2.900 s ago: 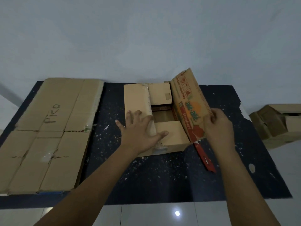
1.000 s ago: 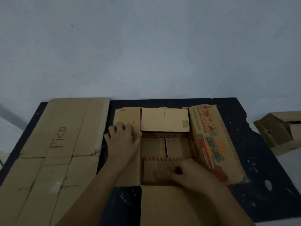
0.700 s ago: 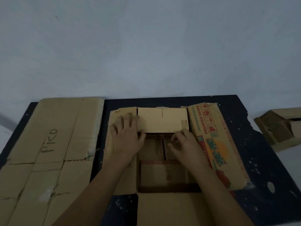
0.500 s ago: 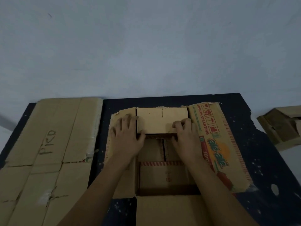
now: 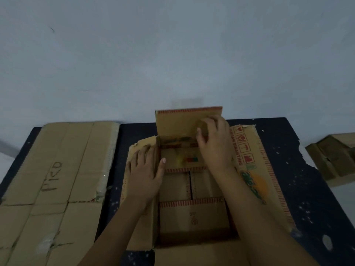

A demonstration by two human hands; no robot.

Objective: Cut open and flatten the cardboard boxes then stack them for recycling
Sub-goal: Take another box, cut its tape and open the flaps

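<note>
The printed cardboard box (image 5: pixel 194 189) lies opened out in the middle of the dark speckled table (image 5: pixel 307 189), its side panels spread flat. Only the far flap (image 5: pixel 178 121) stands upright. The right hand (image 5: pixel 215 143) grips that flap at its right end, fingers curled over the face of it. The left hand (image 5: pixel 144 169) presses flat on the left panel, fingers straight and spread, thumb reaching toward the box's middle. The right panel (image 5: pixel 253 169), with red handling symbols and green lettering, lies flat beside the right forearm. A stack of flattened cardboard (image 5: pixel 57 179) covers the left side of the table, with handwriting on its top sheet. Off the table's right edge sits another cardboard box (image 5: pixel 332 158), not yet flattened.
</note>
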